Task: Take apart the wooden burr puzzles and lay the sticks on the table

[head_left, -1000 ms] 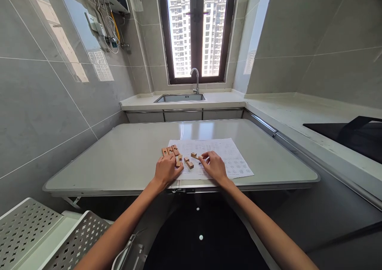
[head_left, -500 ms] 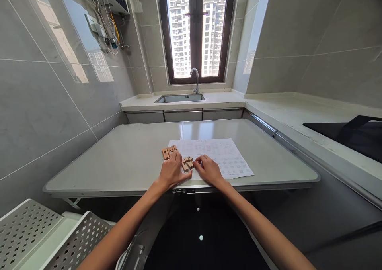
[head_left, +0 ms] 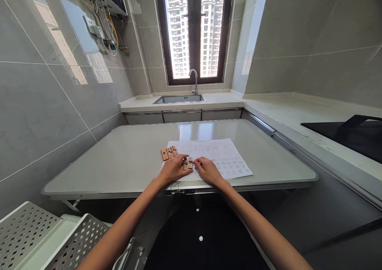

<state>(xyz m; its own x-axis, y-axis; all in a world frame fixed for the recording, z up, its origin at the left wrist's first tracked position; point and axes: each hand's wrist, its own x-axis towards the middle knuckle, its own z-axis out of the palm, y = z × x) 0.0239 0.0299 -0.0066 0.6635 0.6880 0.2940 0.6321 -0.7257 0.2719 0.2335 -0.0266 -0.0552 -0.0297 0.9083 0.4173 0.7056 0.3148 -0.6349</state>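
Wooden blocks (head_left: pixel 188 165) pinched between hands: left hand (head_left: pixel 174 169), right hand (head_left: pixel 208 170), fingers closed on them.

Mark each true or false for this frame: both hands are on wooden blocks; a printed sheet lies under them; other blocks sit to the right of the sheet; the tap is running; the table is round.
1. Both the left hand and the right hand touch the small wooden blocks. True.
2. A printed sheet lies under the hands. True.
3. The spare blocks sit right of the sheet. False: they are at its left corner.
4. The tap is running. False: no water shows.
5. The table is round. False: it is rectangular.
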